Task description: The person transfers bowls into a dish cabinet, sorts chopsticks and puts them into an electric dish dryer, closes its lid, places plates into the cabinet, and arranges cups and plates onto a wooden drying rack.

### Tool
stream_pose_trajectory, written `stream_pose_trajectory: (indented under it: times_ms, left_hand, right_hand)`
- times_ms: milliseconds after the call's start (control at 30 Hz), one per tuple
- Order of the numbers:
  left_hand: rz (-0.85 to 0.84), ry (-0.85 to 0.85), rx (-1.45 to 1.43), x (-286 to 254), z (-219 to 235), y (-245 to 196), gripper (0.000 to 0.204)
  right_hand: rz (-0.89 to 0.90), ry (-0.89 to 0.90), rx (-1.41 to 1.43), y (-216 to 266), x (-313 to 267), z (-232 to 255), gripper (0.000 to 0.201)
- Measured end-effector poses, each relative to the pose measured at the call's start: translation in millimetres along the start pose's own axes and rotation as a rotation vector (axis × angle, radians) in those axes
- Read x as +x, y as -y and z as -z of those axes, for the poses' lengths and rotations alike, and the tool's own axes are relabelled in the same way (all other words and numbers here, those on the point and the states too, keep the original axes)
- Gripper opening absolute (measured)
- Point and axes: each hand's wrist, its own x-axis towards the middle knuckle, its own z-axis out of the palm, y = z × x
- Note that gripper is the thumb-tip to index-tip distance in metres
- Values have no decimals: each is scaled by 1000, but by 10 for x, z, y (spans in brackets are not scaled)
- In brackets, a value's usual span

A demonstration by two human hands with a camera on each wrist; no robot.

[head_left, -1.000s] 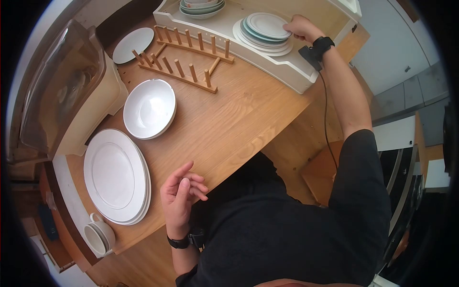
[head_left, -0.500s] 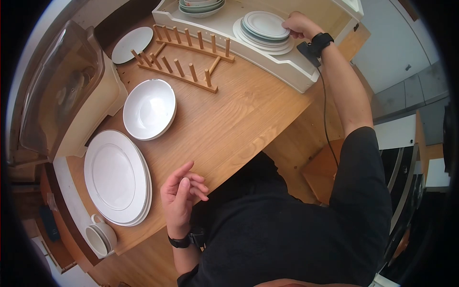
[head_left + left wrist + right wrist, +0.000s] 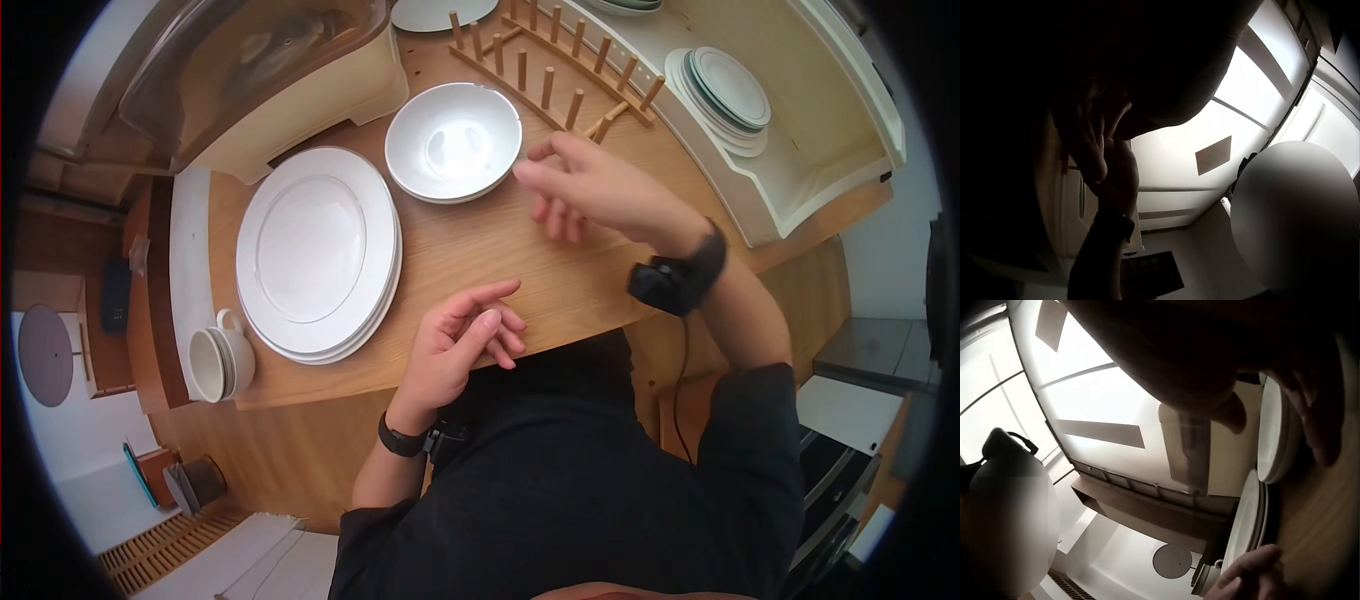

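Note:
In the head view, my right hand (image 3: 600, 195) hovers over the table just right of a white bowl (image 3: 455, 145), fingers loosely bent and holding nothing. The bowl appears to sit on another one, since a second rim shows beneath it. My left hand (image 3: 455, 345) hangs over the table's front edge, fingers relaxed with nothing in them. To its left lies a stack of large white plates (image 3: 315, 245). The right wrist view shows the right hand's fingers (image 3: 1322, 434) dark against the bowls (image 3: 1272, 431). The left wrist view is mostly dark.
Behind the bowl stands a wooden peg rack (image 3: 545, 90). A cream tray (image 3: 735, 205) at the right holds a stack of small plates (image 3: 730, 85). Stacked cups (image 3: 222, 362) stand at the table's left corner. A lidded container (image 3: 310, 110) and another plate (image 3: 440, 12) are at the back.
My right hand has left the small plates in the tray and come left to beside the bowl. The head view has turned left; the left hand keeps its relaxed pose.

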Motion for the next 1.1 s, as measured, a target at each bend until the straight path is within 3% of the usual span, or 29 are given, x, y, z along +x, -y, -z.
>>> stream_pose_trajectory:
  times_ms: [100, 200, 367, 467, 567, 600, 667, 700, 733, 767, 800, 867, 933, 1000, 1067, 1100]
  left_hand:
    - [-18, -15, -1, -13, 11, 3, 38]
    - [-27, -23, -6, -22, 14, -1, 37]
    - [-63, -37, -65, 19, 61, 42, 42]
    - [-56, -124, -259, 42, 72, 51, 53]
    - [-49, 41, -352, 78, 68, -52, 82]
    - [-21, 31, -468, 70, -11, -85, 87]
    - [-60, 214, -578, 129, -38, -37, 87]
    - [-39, 112, -502, 154, -64, 2, 84]
    - [-17, 148, -503, 181, -119, 9, 84]
    - [-9, 36, -451, 199, -178, -3, 81]
    - [-6, -79, -396, 215, -219, -5, 78]
    - [-28, -44, -397, 229, -247, 33, 75]
    - [-38, -52, -358, 223, -236, 35, 72]
    - [-76, -81, -349, 244, -223, 31, 71]
    - [-117, -122, -344, 241, -183, 31, 69]
    - [-127, -124, -359, 238, -149, 29, 68]
  right_hand:
    - [-113, -47, 256, -40, 338, -204, 51]
    - [2, -9, 369, -99, 567, -247, 44]
    - [51, -18, 376, -178, 444, -191, 40]
    - [34, 28, 459, -278, 201, -77, 40]
    - [64, 136, 280, -173, -233, 83, 35]
    - [88, 157, 238, -165, -337, 91, 31]
    - [86, 135, 114, -102, -548, 52, 26]
    - [78, 91, 121, -169, -579, 31, 26]
    - [279, -116, -155, -283, -569, 5, 23]
    - [469, -316, -444, -345, -583, -5, 20]
    - [456, -346, -446, -327, -631, -1, 20]
    - [483, -477, -690, -213, -743, -3, 15]
    - [423, -497, -657, -40, -868, 14, 16]
    - [500, -515, -593, 39, -972, 124, 16]
    - [412, -641, -446, 103, -1038, 365, 24]
    - [457, -710, -337, -5, -960, 630, 19]
